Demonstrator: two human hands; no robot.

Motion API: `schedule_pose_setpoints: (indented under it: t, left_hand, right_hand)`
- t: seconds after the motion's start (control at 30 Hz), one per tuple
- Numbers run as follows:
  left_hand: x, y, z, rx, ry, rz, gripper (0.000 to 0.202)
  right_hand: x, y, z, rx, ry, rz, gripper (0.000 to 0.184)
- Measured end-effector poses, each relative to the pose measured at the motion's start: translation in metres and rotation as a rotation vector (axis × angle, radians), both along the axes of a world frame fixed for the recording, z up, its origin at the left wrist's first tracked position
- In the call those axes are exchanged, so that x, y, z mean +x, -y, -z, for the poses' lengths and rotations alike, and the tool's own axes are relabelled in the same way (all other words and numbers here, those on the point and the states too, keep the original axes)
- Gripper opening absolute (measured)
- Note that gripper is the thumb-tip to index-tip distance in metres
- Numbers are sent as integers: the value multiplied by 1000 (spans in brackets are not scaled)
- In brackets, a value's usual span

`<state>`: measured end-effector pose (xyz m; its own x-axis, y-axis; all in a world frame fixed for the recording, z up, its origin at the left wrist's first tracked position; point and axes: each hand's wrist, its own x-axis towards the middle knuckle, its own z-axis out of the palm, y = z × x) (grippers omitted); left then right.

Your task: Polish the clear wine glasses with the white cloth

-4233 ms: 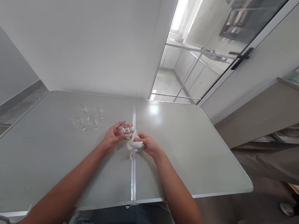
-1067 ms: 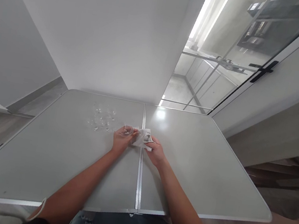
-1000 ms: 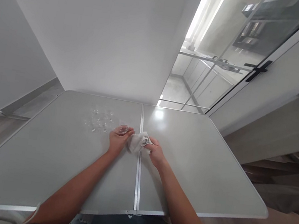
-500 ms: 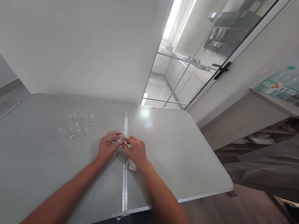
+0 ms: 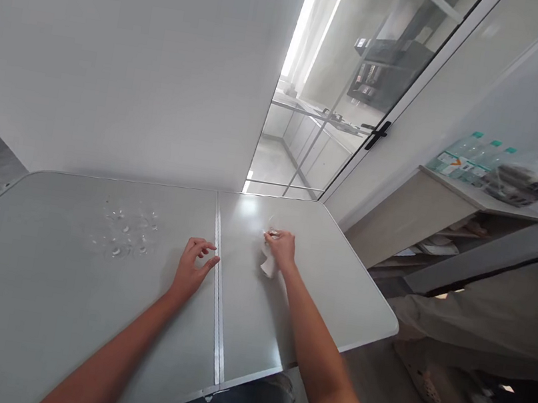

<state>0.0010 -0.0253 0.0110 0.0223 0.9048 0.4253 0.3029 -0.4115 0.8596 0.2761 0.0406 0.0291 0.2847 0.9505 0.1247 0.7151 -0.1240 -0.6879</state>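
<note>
My left hand (image 5: 196, 263) hovers over the table near its metal seam, fingers curved and apart with nothing between them. Right of the seam, my right hand (image 5: 283, 247) is closed on a clear drinking glass (image 5: 273, 222), faint against the pale tabletop. A white cloth or tissue (image 5: 268, 267) hangs below the same hand; which fingers hold it I cannot make out. Several clear glasses (image 5: 126, 229) stand in a cluster on the left half of the table, their outlines hard to see.
The grey table (image 5: 46, 303) has a metal seam (image 5: 218, 302) across it and meets a white wall. Beyond is a glass door (image 5: 324, 102). At right, a low cabinet (image 5: 431, 199) holds bottles (image 5: 463, 153) and a plastic-wrapped pack. A person (image 5: 484, 314) is beside the table.
My right hand has moved right and away from my left, taking the glass and white cloth along. My left hand has let go of the glass and opened. The view has shifted slightly.
</note>
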Motion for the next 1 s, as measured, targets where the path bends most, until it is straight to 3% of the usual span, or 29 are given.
schedule_pose_setpoints:
  t: [0.2, 0.47, 0.67, 0.83, 0.93, 1.0]
  left_hand:
    - [0, -3, 4, -25, 6, 32, 19]
    - [0, -4, 8, -33, 9, 37, 20]
    - [-1, -2, 7, -70, 15, 44, 19]
    - [1, -5, 12, -50, 49, 38, 20]
    - [4, -3, 14, -43, 103, 34, 23]
    - [6, -3, 15, -58, 135, 32, 25]
  right_hand:
    - [36, -24, 14, 25, 49, 101, 23]
    - [38, -36, 29, -6, 70, 146, 26]
    - [34, -38, 27, -24, 92, 161, 27]
    - [36, -15, 13, -34, 105, 151, 35]
    - [28, 14, 6, -49, 213, 283, 42]
    - [13, 28, 1, 51, 306, 321, 43]
